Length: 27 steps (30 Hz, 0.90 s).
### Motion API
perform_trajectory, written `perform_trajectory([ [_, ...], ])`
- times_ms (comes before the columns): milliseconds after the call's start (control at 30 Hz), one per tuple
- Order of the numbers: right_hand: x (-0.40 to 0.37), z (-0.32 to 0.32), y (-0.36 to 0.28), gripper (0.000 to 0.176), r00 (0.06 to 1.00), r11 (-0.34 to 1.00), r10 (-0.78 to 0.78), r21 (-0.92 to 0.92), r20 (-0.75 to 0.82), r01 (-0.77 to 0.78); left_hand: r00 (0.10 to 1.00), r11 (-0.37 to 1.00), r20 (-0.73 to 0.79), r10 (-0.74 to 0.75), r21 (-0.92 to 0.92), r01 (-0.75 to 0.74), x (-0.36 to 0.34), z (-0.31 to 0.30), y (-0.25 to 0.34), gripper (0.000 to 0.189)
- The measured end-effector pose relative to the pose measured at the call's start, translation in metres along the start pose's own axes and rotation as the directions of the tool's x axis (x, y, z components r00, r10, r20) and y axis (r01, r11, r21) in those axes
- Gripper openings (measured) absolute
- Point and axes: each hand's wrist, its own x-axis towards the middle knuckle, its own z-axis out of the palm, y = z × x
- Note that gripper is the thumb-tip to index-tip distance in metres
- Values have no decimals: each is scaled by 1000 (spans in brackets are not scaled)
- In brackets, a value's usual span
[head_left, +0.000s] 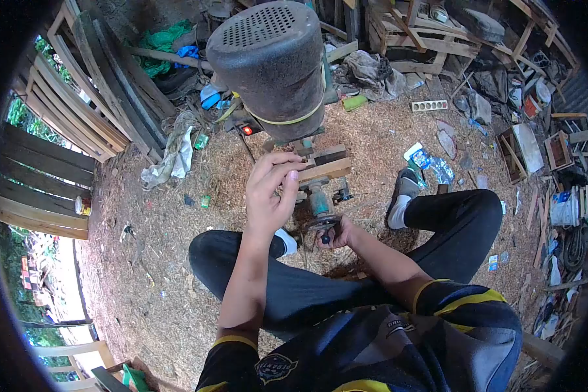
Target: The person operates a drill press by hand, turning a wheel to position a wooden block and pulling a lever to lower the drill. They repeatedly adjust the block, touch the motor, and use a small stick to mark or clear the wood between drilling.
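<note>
A large dark machine with a vented drum-shaped top stands in front of me, perhaps a drill press. Below it a wooden block rests in a green vise-like clamp, beside a darker strip. My left hand is at the block's left end, its fingers stretched toward the wood, and the thumb tip lies close to it. My right hand is closed around the knob of a round handwheel at the clamp's near end. Part of the clamp is hidden under the machine.
Wood shavings cover the floor. Curved wooden pieces lean at the left. A power strip, a blue plastic wrapper and wooden boxes lie to the right. A red light glows beside the machine.
</note>
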Motion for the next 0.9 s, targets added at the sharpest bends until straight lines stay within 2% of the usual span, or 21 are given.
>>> perform_trajectory([
  [100, -9, 7, 1, 52, 961, 944, -171, -316, -217, 97, 1000, 1000, 7, 7, 7, -7, -2, 1, -1, 16],
  [167, -2, -20, -20, 50, 886, 810, -340, -577, -315, 106, 1000, 1000, -15, 15, 0, -15, -3, 2, -1, 16],
  [233, -21, -25, -43, 45, 760, 404, -627, -905, -170, 130, 998, 999, -59, 27, -21, -28, -3, 3, 0, 17],
  [267, -37, -14, -51, 43, 715, 386, -683, -905, -151, 177, 997, 999, -67, 47, -24, -49, -2, 1, 0, 17],
  [300, -52, 2, -69, 39, 793, 461, -588, -871, -156, 171, 995, 997, -76, 68, -27, -70, -2, 0, 2, 17],
  [367, -53, -6, -123, 37, 787, 305, -608, -886, 100, 348, 992, 995, -80, 94, -25, -96, -4, -4, 6, 17],
  [400, -78, 31, -127, 37, 723, 251, -685, -906, 82, 341, 991, 994, -81, 102, -17, -104, -5, -5, 8, 17],
  [433, -113, 83, -121, 37, 649, 192, -757, -924, 74, 330, 990, 993, -86, 115, -7, -116, -5, -6, 10, 17],
  [500, -151, 146, -129, 36, 443, 24, -870, -878, 218, 479, 990, 992, -76, 118, -45, -122, -6, -5, 11, 18],
  [600, -187, 243, -159, 33, 14, -297, -910, -675, 415, 676, 987, 987, -49, 154, -38, -156, -6, -3, 7, 21],
  [700, -215, 349, -199, 36, -146, -408, -843, -437, 518, 802, 983, 983, -41, 180, -28, -181, -7, 6, 5, 21],
  [767, -229, 417, -206, 42, -271, -578, -763, -432, 587, 692, 973, 974, -35, 227, 8, -227, -6, 10, 8, 20],
  [800, -233, 449, -219, 49, -285, -619, -751, -484, 596, 618, 969, 969, -28, 245, 18, -245, -5, 11, 11, 20],
  [833, -239, 474, -225, 57, -311, -684, -662, -378, 682, 624, 964, 964, -15, 264, 28, -263, -4, 11, 13, 20],
  [900, -253, 522, -228, 64, -144, -413, -793, -350, 592, 841, 957, 957, -21, 290, 32, -290, -3, 10, 18, 20],
])
